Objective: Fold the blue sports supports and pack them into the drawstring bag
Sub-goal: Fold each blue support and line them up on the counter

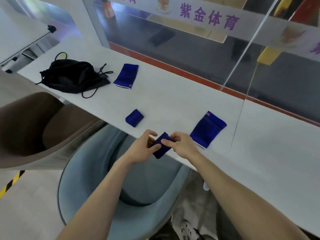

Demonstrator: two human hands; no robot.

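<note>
1. Both hands are on 1 small support (161, 149) at the table (173, 101) edge: the left hand (143, 147) curls around it, the right hand (181, 142) pinches its top.
2. 1 folded support (134, 118) sits mid-table.
3. 2 flat ones wait: the far support (126, 76) beside the bag (72, 76), and the near support (207, 129).
4. No blue shows in the bag, so packing looks unstarted.
</note>
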